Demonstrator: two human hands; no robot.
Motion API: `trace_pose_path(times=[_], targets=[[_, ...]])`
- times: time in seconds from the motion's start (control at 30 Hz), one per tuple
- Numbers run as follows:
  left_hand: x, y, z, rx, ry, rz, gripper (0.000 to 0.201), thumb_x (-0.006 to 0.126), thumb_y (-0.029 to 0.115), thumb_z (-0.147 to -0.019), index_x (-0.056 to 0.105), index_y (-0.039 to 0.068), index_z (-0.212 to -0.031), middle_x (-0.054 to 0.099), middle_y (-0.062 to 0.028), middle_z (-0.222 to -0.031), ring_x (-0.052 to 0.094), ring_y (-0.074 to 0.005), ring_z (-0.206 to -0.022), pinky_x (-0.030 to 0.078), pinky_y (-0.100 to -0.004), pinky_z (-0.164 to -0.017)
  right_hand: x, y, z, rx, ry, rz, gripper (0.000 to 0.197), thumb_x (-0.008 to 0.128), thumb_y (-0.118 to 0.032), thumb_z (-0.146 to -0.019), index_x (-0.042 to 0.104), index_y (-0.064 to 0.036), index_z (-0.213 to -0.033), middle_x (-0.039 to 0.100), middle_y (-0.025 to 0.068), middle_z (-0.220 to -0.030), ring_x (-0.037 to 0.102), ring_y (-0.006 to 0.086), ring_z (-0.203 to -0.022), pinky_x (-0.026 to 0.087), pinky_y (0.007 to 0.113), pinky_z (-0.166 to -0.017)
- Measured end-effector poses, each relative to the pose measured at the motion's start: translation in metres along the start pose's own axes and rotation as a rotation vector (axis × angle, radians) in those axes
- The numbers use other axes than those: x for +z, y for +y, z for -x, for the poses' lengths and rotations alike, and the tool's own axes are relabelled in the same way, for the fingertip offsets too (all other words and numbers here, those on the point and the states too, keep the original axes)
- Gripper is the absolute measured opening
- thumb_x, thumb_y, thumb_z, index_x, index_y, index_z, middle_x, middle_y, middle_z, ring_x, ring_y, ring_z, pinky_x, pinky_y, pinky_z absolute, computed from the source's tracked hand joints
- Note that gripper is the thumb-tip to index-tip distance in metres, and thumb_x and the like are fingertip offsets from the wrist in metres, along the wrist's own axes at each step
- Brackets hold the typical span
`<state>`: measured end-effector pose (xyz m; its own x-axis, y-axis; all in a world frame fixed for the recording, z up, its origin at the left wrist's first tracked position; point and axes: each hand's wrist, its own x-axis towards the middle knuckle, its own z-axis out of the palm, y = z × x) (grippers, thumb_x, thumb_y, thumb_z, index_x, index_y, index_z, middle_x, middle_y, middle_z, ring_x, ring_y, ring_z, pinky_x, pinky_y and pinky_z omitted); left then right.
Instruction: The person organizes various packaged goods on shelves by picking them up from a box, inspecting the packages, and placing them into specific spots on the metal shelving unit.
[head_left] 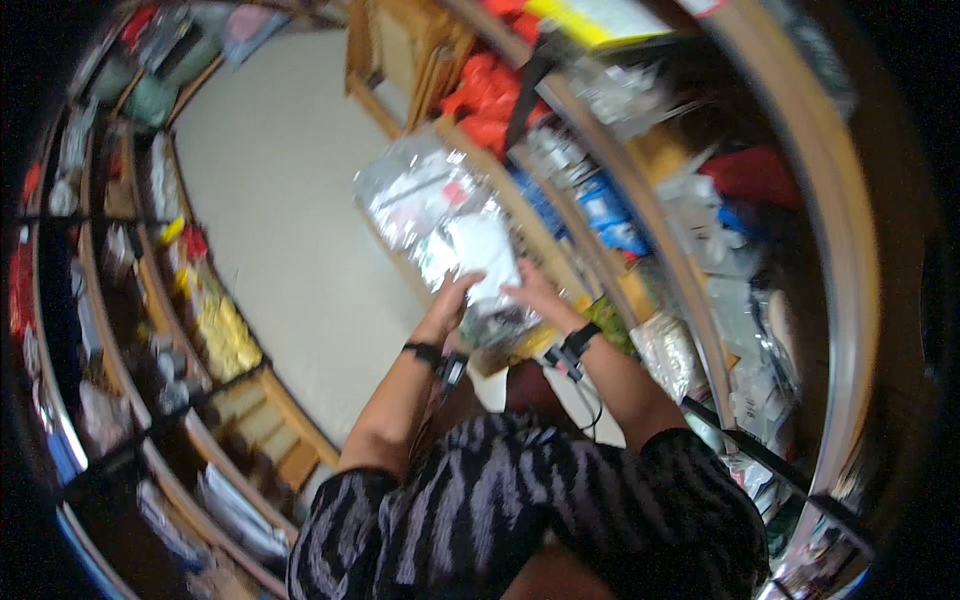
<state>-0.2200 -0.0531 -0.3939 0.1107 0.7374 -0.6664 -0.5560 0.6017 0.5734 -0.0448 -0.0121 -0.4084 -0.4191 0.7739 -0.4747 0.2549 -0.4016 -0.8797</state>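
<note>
A white, flat packet, smeared by motion, sits between my hands in front of my body. My left hand grips its near left edge, with the thumb lying on top. On the near right edge my right hand holds the same packet, its fingertips on the surface. Under and beyond it lie shiny clear plastic bags with pale contents and a small pink patch, filling a long wooden-sided shelf or box. The fingers beneath the packet are hidden. Black straps with small devices circle both wrists.
Shelves with bagged goods rise close on my right, including a blue package. Red plastic bags lie ahead, next to a wooden frame. More shelves with yellow packets line the left, across a pale floor.
</note>
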Motion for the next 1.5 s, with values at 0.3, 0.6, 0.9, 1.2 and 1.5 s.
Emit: trace_pose_path(times=[0.3, 0.6, 0.9, 1.2, 1.5], targets=[[0.066, 0.067, 0.086, 0.226, -0.173, -0.06, 0.056, 0.056, 0.017, -0.075, 0.03, 0.004, -0.123, 0.045, -0.011, -0.114, 0.046, -0.0225, -0.104, 0.04, -0.035, -0.086, -0.025, -0.104, 0.074, -0.108, -0.149, -0.157, 0.078, 0.061, -0.017, -0.078, 0.009, -0.0008, -0.133, 0.031, 0.0134, -0.129, 0.034, 0.02, -0.117, 0.03, 0.03, -0.096], [0.152, 0.138, 0.148, 0.44, -0.36, -0.17, 0.067, 0.058, 0.015, -0.074, 0.021, 0.001, -0.129, 0.041, -0.0133, -0.119, 0.044, -0.0214, -0.107, 0.037, -0.0313, -0.089, -0.035, -0.224, 0.152, -0.551, 0.056, -0.181, 0.079, 0.066, -0.022, -0.072, 0.017, 0.0017, -0.13, 0.036, 0.0161, -0.123, 0.038, 0.0237, -0.114, 0.031, 0.032, -0.095], [0.226, 0.173, 0.19, 0.568, -0.608, -0.373, 0.08, 0.065, 0.021, -0.072, 0.015, 0.002, -0.132, 0.033, -0.0139, -0.126, 0.037, -0.0218, -0.114, 0.033, -0.0322, -0.092, -0.059, -0.285, 0.195, -0.776, 0.334, -0.351, 0.065, 0.064, -0.014, -0.074, 0.026, 0.0022, -0.125, 0.044, 0.0126, -0.115, 0.044, 0.0175, -0.105, 0.035, 0.029, -0.089], [0.256, 0.213, 0.206, 0.389, -0.707, -0.292, 0.059, 0.059, 0.012, -0.076, 0.03, 0.006, -0.127, 0.047, -0.0103, -0.114, 0.048, -0.0212, -0.103, 0.041, -0.037, -0.086, -0.084, -0.32, 0.216, -0.836, 0.295, -0.366, 0.08, 0.064, -0.034, -0.075, 0.018, 0.0025, -0.13, 0.028, 0.0159, -0.129, 0.031, 0.0238, -0.118, 0.027, 0.032, -0.097], [0.269, 0.211, 0.19, 0.322, -0.843, -0.325, 0.063, 0.057, 0.018, -0.08, 0.022, 0.005, -0.13, 0.044, -0.0119, -0.119, 0.048, -0.0226, -0.105, 0.042, -0.0394, -0.083, -0.116, -0.342, 0.212, -0.88, 0.35, -0.681, 0.05, 0.055, -0.018, -0.079, 0.033, -0.0002, -0.12, 0.046, 0.0126, -0.11, 0.047, 0.0196, -0.102, 0.04, 0.032, -0.086]])
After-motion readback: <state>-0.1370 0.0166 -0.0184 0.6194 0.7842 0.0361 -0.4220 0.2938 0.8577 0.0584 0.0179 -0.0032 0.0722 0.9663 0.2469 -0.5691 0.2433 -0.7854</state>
